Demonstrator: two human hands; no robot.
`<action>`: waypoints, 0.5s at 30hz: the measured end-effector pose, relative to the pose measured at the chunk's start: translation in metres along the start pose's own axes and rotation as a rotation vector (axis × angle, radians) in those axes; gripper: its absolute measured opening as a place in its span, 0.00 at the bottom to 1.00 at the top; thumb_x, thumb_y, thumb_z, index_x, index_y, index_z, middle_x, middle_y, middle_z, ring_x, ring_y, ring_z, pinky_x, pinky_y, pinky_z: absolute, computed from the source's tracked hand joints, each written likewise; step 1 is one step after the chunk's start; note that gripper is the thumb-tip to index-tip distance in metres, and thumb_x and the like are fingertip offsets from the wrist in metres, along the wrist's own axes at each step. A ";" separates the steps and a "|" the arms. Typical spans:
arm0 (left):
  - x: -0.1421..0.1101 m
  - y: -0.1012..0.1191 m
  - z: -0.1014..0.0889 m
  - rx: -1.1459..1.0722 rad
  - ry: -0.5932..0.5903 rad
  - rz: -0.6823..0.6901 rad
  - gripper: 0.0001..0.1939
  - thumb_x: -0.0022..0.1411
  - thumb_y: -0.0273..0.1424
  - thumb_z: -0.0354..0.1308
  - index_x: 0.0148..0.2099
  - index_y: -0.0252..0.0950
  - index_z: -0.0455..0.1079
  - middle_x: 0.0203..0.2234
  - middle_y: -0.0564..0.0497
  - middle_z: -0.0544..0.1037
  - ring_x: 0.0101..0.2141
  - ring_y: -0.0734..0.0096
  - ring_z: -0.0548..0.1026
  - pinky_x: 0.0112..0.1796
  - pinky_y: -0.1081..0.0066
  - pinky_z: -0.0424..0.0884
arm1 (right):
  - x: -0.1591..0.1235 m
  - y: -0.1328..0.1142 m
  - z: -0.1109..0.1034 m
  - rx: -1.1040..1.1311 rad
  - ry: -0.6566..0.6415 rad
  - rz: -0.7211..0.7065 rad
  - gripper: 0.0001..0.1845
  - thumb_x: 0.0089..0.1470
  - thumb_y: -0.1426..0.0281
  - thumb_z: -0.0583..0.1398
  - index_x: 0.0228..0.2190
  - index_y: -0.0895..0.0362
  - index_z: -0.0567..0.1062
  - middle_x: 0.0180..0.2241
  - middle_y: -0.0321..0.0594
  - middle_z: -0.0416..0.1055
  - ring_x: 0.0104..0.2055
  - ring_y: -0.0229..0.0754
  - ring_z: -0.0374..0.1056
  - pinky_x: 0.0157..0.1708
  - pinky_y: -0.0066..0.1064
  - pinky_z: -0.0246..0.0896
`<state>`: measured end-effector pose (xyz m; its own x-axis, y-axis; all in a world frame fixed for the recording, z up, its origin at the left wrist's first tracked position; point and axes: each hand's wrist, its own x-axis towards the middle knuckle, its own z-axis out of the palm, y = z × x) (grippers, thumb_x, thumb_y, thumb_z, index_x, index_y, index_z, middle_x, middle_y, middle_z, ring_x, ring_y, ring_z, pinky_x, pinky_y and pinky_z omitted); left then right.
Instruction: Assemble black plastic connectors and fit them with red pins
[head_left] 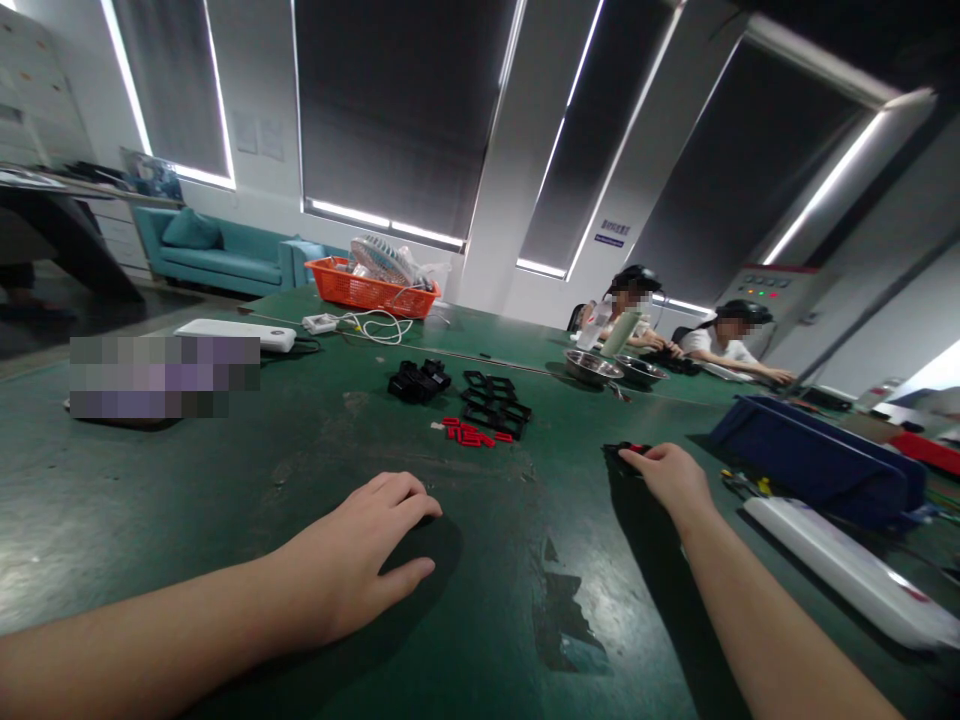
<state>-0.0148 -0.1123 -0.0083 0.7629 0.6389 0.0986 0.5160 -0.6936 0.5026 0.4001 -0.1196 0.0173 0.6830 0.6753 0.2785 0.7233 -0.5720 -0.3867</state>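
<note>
My left hand (360, 560) rests palm-down on the green table (225, 480), its fingers loosely curled and apart, holding nothing. My right hand (667, 475) reaches further out and its fingers close on a small black part with a red piece (624, 452) lying on the table. Beyond both hands lie several loose red pieces (471, 433), a row of black frame parts (495, 400) and a heap of black parts (418, 381).
An orange basket (367, 290) with bagged items, a white power strip (236, 333) and cable sit at the back. A dark blue bin (817, 460) and a long white box (847, 570) stand on the right. Two people sit at the far end by metal bowls (592, 368).
</note>
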 end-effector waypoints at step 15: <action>0.002 0.002 -0.002 0.004 -0.011 0.003 0.19 0.64 0.37 0.54 0.57 0.45 0.66 0.54 0.48 0.67 0.55 0.54 0.66 0.56 0.53 0.64 | -0.012 -0.024 -0.016 0.002 -0.360 0.020 0.16 0.61 0.64 0.59 0.48 0.57 0.72 0.50 0.43 0.70 0.46 0.47 0.70 0.44 0.42 0.70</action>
<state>-0.0127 -0.1118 -0.0053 0.7687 0.6332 0.0908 0.5151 -0.6969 0.4989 0.3757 -0.1217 0.0377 0.6170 0.7849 -0.0569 0.7096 -0.5861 -0.3911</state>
